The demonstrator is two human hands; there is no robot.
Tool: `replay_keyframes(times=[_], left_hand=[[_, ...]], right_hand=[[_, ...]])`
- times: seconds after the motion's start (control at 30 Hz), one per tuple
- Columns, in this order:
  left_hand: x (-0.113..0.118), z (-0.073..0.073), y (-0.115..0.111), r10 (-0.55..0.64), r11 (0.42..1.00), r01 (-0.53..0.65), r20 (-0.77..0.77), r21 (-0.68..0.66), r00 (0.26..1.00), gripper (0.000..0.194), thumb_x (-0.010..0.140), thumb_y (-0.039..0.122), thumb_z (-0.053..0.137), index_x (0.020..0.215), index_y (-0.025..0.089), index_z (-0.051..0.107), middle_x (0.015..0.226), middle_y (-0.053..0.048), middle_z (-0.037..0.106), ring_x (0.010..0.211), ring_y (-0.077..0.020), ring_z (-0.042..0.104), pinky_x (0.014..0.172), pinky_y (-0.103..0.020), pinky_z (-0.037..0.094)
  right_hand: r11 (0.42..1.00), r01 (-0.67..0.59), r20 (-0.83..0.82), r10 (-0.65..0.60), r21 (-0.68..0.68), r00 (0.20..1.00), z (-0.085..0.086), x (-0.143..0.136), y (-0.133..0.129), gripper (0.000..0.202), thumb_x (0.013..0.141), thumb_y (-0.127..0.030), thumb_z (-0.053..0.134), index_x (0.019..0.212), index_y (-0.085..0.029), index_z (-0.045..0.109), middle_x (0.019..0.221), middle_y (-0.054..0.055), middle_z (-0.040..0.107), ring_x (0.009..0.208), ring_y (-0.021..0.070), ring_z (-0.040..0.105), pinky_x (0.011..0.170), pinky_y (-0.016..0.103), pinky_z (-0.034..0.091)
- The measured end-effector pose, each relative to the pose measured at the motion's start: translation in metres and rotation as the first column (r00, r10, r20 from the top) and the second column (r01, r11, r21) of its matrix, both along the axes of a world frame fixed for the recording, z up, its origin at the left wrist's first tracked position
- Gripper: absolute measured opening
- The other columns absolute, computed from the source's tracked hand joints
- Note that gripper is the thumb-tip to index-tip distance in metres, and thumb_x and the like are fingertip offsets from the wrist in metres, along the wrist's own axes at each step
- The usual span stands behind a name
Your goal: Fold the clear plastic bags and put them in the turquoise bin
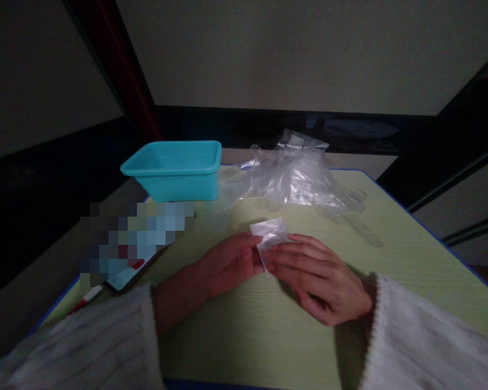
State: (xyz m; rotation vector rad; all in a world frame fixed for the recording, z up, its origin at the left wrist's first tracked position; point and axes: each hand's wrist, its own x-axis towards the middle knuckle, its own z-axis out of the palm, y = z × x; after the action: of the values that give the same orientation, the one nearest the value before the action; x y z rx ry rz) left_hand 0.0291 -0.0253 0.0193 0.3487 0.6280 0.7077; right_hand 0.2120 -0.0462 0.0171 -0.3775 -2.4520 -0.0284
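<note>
A small folded square of whitish, see-through plastic (271, 230) is between my hands, above the middle of the table. My left hand (231, 265) pinches its left side, thumb on top and fingers underneath. From the right, my right hand (323, 273) lays its fingers over the lower right part, palm down; its thumb is partly tucked below. The fingers cover much of the square. Just beyond my hands spreads a loose heap of clear disposable plastic gloves (287, 179), with some finger shapes showing at its edges.
A turquoise plastic basin (179, 187) stands at the back left of the pale green table (244, 346), which has a blue edge. A blurred-out flat item (146, 238) lies in front of it, near a red and white pen-like object (87, 297). Wall panels rise behind.
</note>
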Motion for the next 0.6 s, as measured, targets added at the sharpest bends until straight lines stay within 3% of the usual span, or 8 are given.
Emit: replay_keyframes(times=[0.1, 0.17, 0.23, 0.37, 0.47, 0.6], left_hand=[[0.001, 0.002, 0.000, 0.053, 0.999, -0.053, -0.049, 0.009, 0.997, 0.020, 0.082, 0.002, 0.042, 0.089, 0.008, 0.060, 0.081, -0.009, 0.066, 0.072, -0.0140, 0.063, 0.075, -0.027, 0.046], [0.001, 0.003, 0.001, 0.050, 0.998, -0.049, -0.070, 0.026, 0.996, 0.020, 0.083, 0.005, 0.043, 0.096, 0.007, 0.058, 0.091, -0.011, 0.067, 0.082, -0.0173, 0.064, 0.084, -0.032, 0.045], [0.000, 0.003, 0.000, 0.035, 0.999, -0.032, -0.071, 0.042, 0.997, 0.022, 0.084, 0.008, 0.044, 0.101, 0.007, 0.057, 0.097, -0.013, 0.066, 0.089, -0.0193, 0.063, 0.089, -0.035, 0.043], [0.000, 0.004, -0.002, 0.006, 0.998, -0.002, -0.066, 0.060, 0.998, 0.024, 0.086, 0.009, 0.041, 0.104, 0.007, 0.057, 0.095, -0.013, 0.068, 0.088, -0.0195, 0.064, 0.088, -0.035, 0.043], [-0.001, 0.005, -0.003, -0.002, 0.996, 0.005, -0.026, 0.093, 1.000, 0.022, 0.087, 0.010, 0.040, 0.100, 0.008, 0.059, 0.091, -0.012, 0.069, 0.085, -0.0189, 0.064, 0.086, -0.034, 0.044], [-0.002, 0.004, -0.003, -0.006, 0.992, 0.005, 0.008, 0.125, 1.000, 0.021, 0.087, 0.011, 0.041, 0.096, 0.010, 0.060, 0.092, -0.010, 0.069, 0.089, -0.0196, 0.064, 0.088, -0.035, 0.043]], right_hand=[[0.975, 0.094, -0.237, -0.142, -0.202, 0.961, 0.001, 0.002, -0.001, 0.044, 0.079, -0.011, 0.047, 0.122, -0.020, 0.051, 0.118, 0.011, 0.060, 0.110, 0.0219, 0.054, 0.091, 0.042, 0.045], [0.912, 0.150, -0.335, -0.288, -0.383, 0.897, 0.000, 0.004, 0.001, 0.039, 0.082, -0.015, 0.050, 0.119, -0.025, 0.053, 0.125, 0.010, 0.055, 0.115, 0.0230, 0.050, 0.091, 0.042, 0.045], [0.807, 0.126, -0.376, -0.399, -0.576, 0.836, -0.003, 0.006, 0.005, 0.034, 0.085, -0.022, 0.051, 0.118, -0.029, 0.054, 0.131, 0.007, 0.049, 0.116, 0.0229, 0.049, 0.090, 0.040, 0.047], [0.533, -0.078, -0.384, -0.493, -0.842, 0.781, -0.012, 0.007, 0.011, 0.037, 0.087, -0.034, 0.052, 0.123, -0.034, 0.049, 0.135, 0.004, 0.046, 0.112, 0.0214, 0.053, 0.090, 0.040, 0.046], [0.375, -0.207, -0.384, -0.495, -0.904, 0.779, -0.015, 0.005, 0.012, 0.042, 0.085, -0.038, 0.054, 0.126, -0.033, 0.047, 0.133, 0.006, 0.048, 0.112, 0.0216, 0.053, 0.094, 0.042, 0.042], [0.234, -0.330, -0.403, -0.449, -0.914, 0.798, -0.012, 0.002, 0.008, 0.053, 0.084, -0.040, 0.055, 0.134, -0.030, 0.038, 0.123, 0.009, 0.056, 0.106, 0.0212, 0.058, 0.090, 0.041, 0.045]])
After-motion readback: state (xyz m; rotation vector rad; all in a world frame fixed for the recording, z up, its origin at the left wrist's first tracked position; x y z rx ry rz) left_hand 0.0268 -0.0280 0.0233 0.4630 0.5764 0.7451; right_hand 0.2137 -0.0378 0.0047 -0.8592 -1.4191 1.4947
